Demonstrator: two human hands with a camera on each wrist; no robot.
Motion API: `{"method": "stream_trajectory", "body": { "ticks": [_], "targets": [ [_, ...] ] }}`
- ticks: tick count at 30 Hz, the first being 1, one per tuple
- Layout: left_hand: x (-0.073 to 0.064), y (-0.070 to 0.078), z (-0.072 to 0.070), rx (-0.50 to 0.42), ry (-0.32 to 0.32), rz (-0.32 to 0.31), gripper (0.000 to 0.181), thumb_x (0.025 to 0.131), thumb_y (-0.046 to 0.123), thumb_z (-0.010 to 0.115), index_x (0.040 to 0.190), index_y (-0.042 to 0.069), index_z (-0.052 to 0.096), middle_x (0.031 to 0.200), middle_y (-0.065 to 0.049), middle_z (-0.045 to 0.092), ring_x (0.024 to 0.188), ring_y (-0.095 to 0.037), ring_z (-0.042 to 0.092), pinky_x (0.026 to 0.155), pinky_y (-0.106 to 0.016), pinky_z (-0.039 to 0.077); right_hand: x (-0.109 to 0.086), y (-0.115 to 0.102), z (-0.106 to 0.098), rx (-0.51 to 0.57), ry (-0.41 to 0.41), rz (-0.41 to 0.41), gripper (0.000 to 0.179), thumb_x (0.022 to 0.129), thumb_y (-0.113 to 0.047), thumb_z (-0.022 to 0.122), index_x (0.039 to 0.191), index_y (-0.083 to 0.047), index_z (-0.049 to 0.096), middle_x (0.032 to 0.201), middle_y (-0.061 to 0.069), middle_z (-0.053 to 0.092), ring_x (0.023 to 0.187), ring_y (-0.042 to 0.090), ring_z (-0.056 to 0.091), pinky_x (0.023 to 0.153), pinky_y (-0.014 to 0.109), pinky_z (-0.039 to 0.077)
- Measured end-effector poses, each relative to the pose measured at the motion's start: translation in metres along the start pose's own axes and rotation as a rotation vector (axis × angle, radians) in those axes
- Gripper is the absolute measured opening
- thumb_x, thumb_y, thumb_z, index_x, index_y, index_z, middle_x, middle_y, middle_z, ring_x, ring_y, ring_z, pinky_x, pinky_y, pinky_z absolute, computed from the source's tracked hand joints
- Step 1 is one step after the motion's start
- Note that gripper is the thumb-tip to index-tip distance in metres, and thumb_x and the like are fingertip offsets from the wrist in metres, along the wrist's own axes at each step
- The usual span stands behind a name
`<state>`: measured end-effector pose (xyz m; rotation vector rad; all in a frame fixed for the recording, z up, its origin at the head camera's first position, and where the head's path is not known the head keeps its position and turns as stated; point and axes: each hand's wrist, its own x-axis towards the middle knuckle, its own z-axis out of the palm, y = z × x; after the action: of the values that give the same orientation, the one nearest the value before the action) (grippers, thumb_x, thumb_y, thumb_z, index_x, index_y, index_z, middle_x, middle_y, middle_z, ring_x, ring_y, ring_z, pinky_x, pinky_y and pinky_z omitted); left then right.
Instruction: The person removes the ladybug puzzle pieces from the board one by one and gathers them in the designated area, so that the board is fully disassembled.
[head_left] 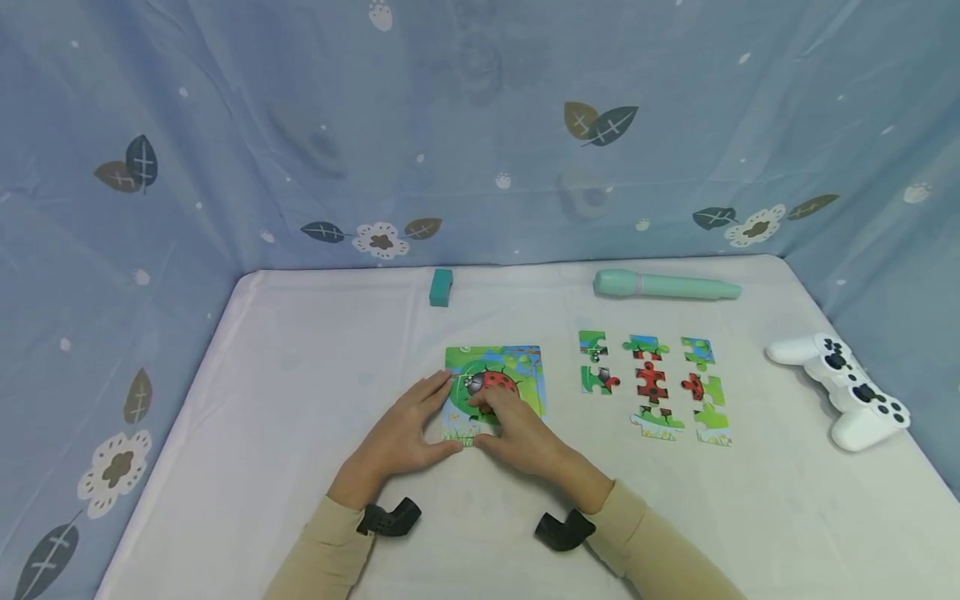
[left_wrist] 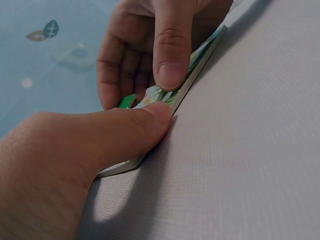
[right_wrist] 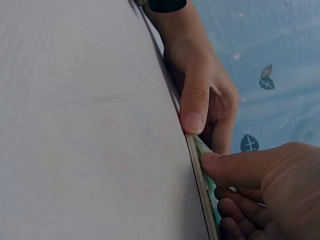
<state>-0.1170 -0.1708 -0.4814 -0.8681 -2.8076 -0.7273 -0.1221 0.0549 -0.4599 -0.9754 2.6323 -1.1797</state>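
Observation:
A square jigsaw board (head_left: pixel 531 367) with a printed ladybug lies flat on the white table in front of me. My left hand (head_left: pixel 405 429) is spread around its lower left corner, fingers at the left edge and thumb on the near edge. My right hand (head_left: pixel 521 433) reaches over the board from the right. Its thumb and curled fingers pinch a corner puzzle piece (left_wrist: pixel 150 95) with a flower and grass, down at the board's lower left. The right thumb sits close beside the left thumb; part of the piece is hidden under the fingers.
Several loose puzzle pieces (head_left: pixel 651 383) lie in rows right of the board. Behind are a teal block (head_left: pixel 441 287) and a mint green stick-shaped thing (head_left: pixel 667 286). A white game controller (head_left: pixel 847 387) lies by the right edge. A blue patterned cloth (head_left: pixel 480 125) hangs behind the table.

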Motion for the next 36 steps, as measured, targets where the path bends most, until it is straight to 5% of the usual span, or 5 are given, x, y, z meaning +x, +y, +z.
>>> {"method": "stream_trajectory", "body": {
  "ticks": [13, 27, 36],
  "targets": [
    [-0.001, 0.000, -0.002, -0.022, 0.011, -0.002, 0.090, 0.075, 0.049, 0.074, 0.140, -0.005, 0.042, 0.149, -0.014, 0.038, 0.138, -0.029, 0.037, 0.114, -0.042, 0.032, -0.001, 0.004, -0.031, 0.030, -0.030, 0.052, 0.043, 0.083, -0.011, 0.073, 0.121, -0.004, 0.057, 0.113, 0.006, 0.060, 0.098, 0.018, 0.059, 0.085, 0.034, 0.053],
    [-0.001, 0.000, -0.001, -0.020, 0.027, 0.006, 0.090, 0.074, 0.049, 0.074, 0.139, -0.005, 0.043, 0.149, -0.014, 0.039, 0.138, -0.029, 0.037, 0.114, -0.042, 0.032, -0.061, 0.046, -0.092, -0.068, 0.037, 0.194, 0.039, 0.080, -0.012, 0.075, 0.116, -0.007, 0.061, 0.114, 0.003, 0.063, 0.105, 0.022, 0.060, 0.090, 0.041, 0.052],
    [-0.002, -0.003, -0.002, -0.026, 0.026, -0.001, 0.090, 0.075, 0.050, 0.073, 0.139, -0.005, 0.043, 0.150, -0.013, 0.038, 0.139, -0.028, 0.036, 0.114, -0.042, 0.031, -0.088, 0.061, -0.109, -0.108, 0.067, 0.232, 0.039, 0.079, -0.017, 0.077, 0.115, -0.008, 0.063, 0.114, 0.003, 0.063, 0.105, 0.023, 0.060, 0.089, 0.041, 0.052]
  ]
}}
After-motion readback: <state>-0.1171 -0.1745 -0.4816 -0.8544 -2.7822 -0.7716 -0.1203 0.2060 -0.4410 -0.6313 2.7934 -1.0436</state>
